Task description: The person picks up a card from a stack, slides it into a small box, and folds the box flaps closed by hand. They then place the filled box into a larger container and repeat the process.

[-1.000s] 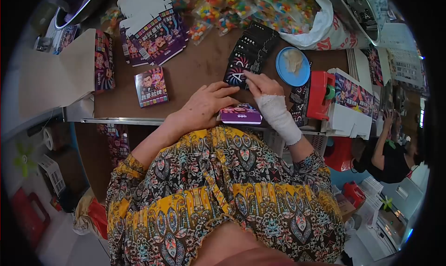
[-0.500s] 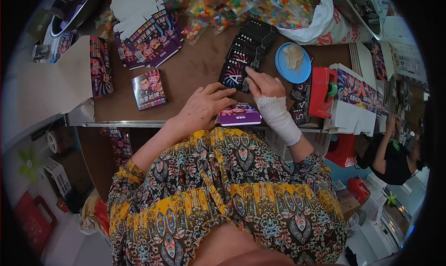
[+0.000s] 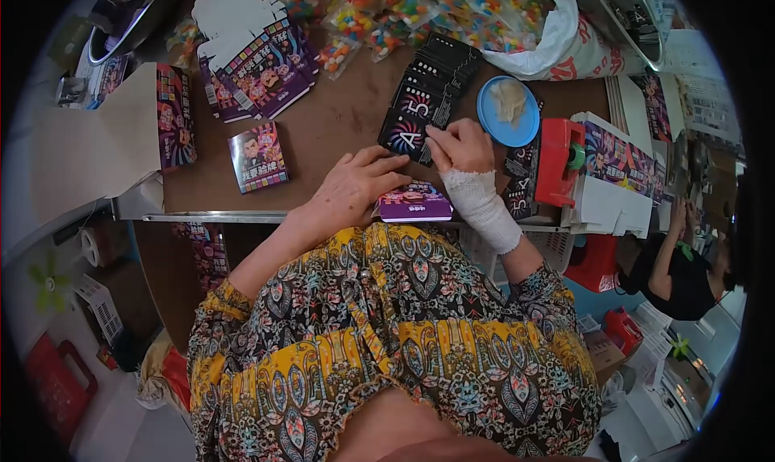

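A row of overlapping black card packs (image 3: pixel 428 79), with an "A" and a "5" showing, runs up the table in front of me. My right hand (image 3: pixel 464 149), its wrist wrapped in a white bandage, has fingers bent together at the right edge of the front black card pack (image 3: pixel 406 136). My left hand (image 3: pixel 355 183) lies with its fingers stretched out, fingertips beside that pack's lower corner. Between my hands, against my body, stands a purple printed box (image 3: pixel 416 204), partly covered by my left hand's fingers. Another purple box (image 3: pixel 260 157) lies to the left.
Flat purple cartons (image 3: pixel 270 71) are fanned at the back left. Bags of coloured candy (image 3: pixel 379 14) fill the back. On the right are a blue dish (image 3: pixel 510 135), a red tape dispenser (image 3: pixel 557 162) and stacked cartons (image 3: pixel 613 167). A person (image 3: pixel 686 260) sits far right.
My right hand's fingers have curled in and moved slightly, uncovering the "5" on the second pack. My left hand stays nearly still.
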`<state>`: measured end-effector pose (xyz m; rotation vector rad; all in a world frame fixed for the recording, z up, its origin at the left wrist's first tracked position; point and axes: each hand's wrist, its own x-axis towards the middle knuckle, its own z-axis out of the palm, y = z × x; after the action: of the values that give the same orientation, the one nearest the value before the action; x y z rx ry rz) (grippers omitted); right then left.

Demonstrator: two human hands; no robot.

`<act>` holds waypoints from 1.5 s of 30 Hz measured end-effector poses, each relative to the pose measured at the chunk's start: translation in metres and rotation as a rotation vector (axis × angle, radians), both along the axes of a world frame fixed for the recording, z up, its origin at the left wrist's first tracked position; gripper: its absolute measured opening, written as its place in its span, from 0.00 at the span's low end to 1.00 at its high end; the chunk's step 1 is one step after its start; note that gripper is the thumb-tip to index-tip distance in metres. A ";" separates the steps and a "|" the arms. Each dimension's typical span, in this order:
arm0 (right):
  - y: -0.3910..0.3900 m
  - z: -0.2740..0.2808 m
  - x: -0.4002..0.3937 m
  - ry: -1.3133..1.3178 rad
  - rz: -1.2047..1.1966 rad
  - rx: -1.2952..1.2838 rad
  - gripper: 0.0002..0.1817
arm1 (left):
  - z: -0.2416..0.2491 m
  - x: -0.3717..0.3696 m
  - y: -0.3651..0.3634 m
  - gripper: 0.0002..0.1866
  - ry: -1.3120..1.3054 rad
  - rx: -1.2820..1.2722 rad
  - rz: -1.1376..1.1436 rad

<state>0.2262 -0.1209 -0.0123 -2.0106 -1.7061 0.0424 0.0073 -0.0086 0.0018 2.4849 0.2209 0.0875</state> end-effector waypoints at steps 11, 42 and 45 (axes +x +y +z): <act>0.003 -0.007 -0.014 -0.179 -0.101 0.013 0.20 | 0.003 0.000 0.000 0.31 0.001 -0.015 -0.001; 0.002 0.008 -0.034 0.961 -0.085 -0.185 0.10 | 0.022 -0.018 -0.002 0.30 -0.086 -0.043 0.023; 0.003 0.005 -0.025 0.015 -0.031 -0.063 0.21 | 0.011 -0.019 -0.001 0.29 -0.021 0.022 -0.024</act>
<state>0.2016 -0.1175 -0.0071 -2.0766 -1.6833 0.1015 -0.0118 -0.0099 0.0126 2.5068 0.1825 0.1059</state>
